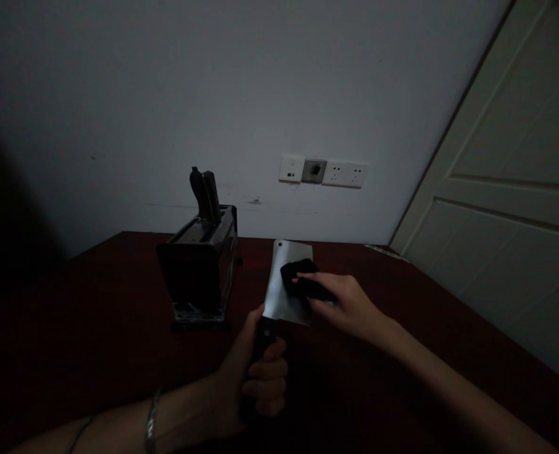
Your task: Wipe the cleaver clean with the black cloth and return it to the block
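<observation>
My left hand is wrapped round the black handle of a cleaver. Its broad, shiny blade points away from me, with a small hole near the far corner. My right hand grips a black cloth between thumb and fingers and presses it against the right half of the blade. The dim light hides the cloth's folds and exact edges. To the left of the blade stands a black knife block, with dark-handled tools sticking up from its top.
Everything rests on a dark red table that meets a pale wall. White wall sockets sit above its back edge. A panelled white door rises on the right.
</observation>
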Motion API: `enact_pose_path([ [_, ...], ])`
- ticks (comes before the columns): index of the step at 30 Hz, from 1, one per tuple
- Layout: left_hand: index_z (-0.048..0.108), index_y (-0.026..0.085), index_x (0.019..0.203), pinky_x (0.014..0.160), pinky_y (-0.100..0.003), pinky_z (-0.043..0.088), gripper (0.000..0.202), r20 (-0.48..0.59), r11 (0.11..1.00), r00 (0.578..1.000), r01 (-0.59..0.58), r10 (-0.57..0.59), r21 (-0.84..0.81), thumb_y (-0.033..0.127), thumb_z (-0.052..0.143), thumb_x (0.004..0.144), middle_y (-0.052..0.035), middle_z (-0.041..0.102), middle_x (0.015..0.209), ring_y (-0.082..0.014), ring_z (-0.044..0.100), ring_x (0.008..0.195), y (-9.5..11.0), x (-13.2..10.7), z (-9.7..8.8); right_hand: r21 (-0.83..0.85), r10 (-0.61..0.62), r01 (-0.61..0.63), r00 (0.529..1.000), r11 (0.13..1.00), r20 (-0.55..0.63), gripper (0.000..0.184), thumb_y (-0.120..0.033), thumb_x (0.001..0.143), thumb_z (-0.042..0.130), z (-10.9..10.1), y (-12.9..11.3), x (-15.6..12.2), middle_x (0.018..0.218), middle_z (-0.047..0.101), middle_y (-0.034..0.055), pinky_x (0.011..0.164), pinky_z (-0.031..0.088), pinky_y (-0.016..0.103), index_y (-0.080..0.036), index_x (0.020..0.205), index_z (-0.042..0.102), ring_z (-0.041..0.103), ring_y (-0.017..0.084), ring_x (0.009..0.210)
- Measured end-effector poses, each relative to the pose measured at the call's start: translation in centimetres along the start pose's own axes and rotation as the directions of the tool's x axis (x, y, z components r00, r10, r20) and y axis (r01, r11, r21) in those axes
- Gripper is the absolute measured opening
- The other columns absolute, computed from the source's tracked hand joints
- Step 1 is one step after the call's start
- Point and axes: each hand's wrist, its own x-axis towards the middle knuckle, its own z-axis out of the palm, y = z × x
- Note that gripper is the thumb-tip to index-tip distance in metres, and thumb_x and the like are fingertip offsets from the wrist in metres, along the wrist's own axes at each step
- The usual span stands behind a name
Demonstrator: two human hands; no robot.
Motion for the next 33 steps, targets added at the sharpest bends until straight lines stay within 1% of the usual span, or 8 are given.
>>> enact_pose_path([
  [5, 0.042, 0.016, 0.048, 0.031, -0.019, 0.022, 0.073, -0.055, 1.000, 0.998, 0.012, -0.011, 0.023, 0.070, 0.003, 0.079, 0.0062, 0.024, 0.033, -0.0047, 0.015, 0.026, -0.1, 0.2, -0.3, 0.127, -0.049, 0.039, 0.996, 0.991, 0.076, 0.047, -0.011, 0.071, 0.051, 0.9, -2.0, -2.0, 0.112, 0.063, 0.0046, 0.085, 0.050, 0.031, -0.022, 0.117, 0.052, 0.060, 0.017, 0.100],
  [11, 0.044, 0.017, 0.049, 0.032, -0.018, 0.023, 0.072, 0.001, 0.997, 0.998, 0.055, -0.055, 0.057, 0.068, 0.004, 0.080, 0.0055, 0.027, 0.032, -0.0052, 0.017, 0.025, -0.9, -0.2, 0.3, -0.108, 0.025, -0.033, 0.997, 0.994, -0.072, 0.032, -0.022, 0.077, 0.049, -2.4, 1.3, 2.1, 0.089, 0.067, 0.0046, 0.065, 0.049, 0.028, -0.018, 0.108, 0.058, 0.063, 0.016, 0.075],
  [15, 0.042, 0.017, 0.047, 0.032, -0.018, 0.022, 0.072, 0.017, 0.997, 0.998, 0.053, -0.054, 0.052, 0.069, 0.004, 0.080, 0.0055, 0.025, 0.032, -0.0052, 0.017, 0.025, -1.1, -0.4, 0.4, -0.182, 0.049, -0.064, 0.995, 0.981, -0.086, 0.027, -0.021, 0.078, 0.047, -3.3, 2.0, 4.0, 0.072, 0.065, 0.0029, 0.055, 0.044, 0.025, -0.015, 0.102, 0.059, 0.059, 0.013, 0.059],
  [19, 0.043, 0.017, 0.049, 0.032, -0.018, 0.022, 0.072, 0.008, 0.998, 0.999, 0.040, -0.041, 0.046, 0.068, 0.004, 0.081, 0.0058, 0.025, 0.033, -0.0050, 0.017, 0.026, -0.9, -0.4, 0.4, -0.135, 0.049, -0.060, 0.995, 0.989, -0.081, 0.032, -0.020, 0.077, 0.049, -1.9, 0.3, 2.9, 0.089, 0.068, 0.0083, 0.067, 0.048, 0.030, -0.015, 0.107, 0.057, 0.064, 0.019, 0.079],
  [23, 0.044, 0.017, 0.049, 0.032, -0.019, 0.023, 0.072, -0.027, 0.999, 1.000, 0.017, -0.016, 0.037, 0.070, 0.007, 0.079, 0.0061, 0.025, 0.032, -0.0051, 0.017, 0.026, -0.4, 0.0, 0.1, 0.037, -0.034, 0.033, 0.999, 0.999, 0.001, 0.036, -0.017, 0.076, 0.050, 0.4, -2.8, 0.0, 0.112, 0.063, 0.0082, 0.086, 0.048, 0.032, -0.018, 0.112, 0.054, 0.060, 0.019, 0.101],
  [27, 0.044, 0.017, 0.049, 0.031, -0.019, 0.023, 0.070, -0.065, 0.999, 0.998, 0.001, 0.001, 0.034, 0.072, 0.011, 0.077, 0.0068, 0.024, 0.032, -0.0050, 0.014, 0.026, -0.2, 0.1, 0.0, 0.142, -0.055, 0.043, 0.995, 0.989, 0.082, 0.038, -0.014, 0.074, 0.053, 1.5, -4.3, -1.1, 0.112, 0.063, 0.0054, 0.083, 0.050, 0.026, -0.019, 0.112, 0.055, 0.060, 0.016, 0.099],
  [31, 0.043, 0.017, 0.048, 0.031, -0.019, 0.025, 0.074, -0.037, 0.998, 0.999, 0.020, -0.017, 0.058, 0.070, 0.002, 0.078, 0.0059, 0.025, 0.032, -0.0055, 0.016, 0.025, -0.5, 0.0, 0.3, 0.017, -0.034, 0.035, 0.999, 0.999, -0.010, 0.033, -0.019, 0.076, 0.052, 0.3, -2.3, 1.6, 0.103, 0.066, 0.0081, 0.076, 0.049, 0.029, -0.015, 0.108, 0.057, 0.063, 0.018, 0.090],
  [33, 0.043, 0.017, 0.047, 0.031, -0.019, 0.026, 0.075, -0.018, 0.997, 0.999, 0.045, -0.044, 0.062, 0.069, -0.002, 0.078, 0.0056, 0.026, 0.032, -0.0056, 0.017, 0.025, -0.8, -0.1, 0.4, -0.094, -0.007, 0.002, 0.999, 0.996, -0.049, 0.027, -0.021, 0.077, 0.049, -0.6, -0.6, 3.6, 0.088, 0.068, 0.0075, 0.065, 0.047, 0.028, -0.014, 0.101, 0.059, 0.063, 0.017, 0.075],
])
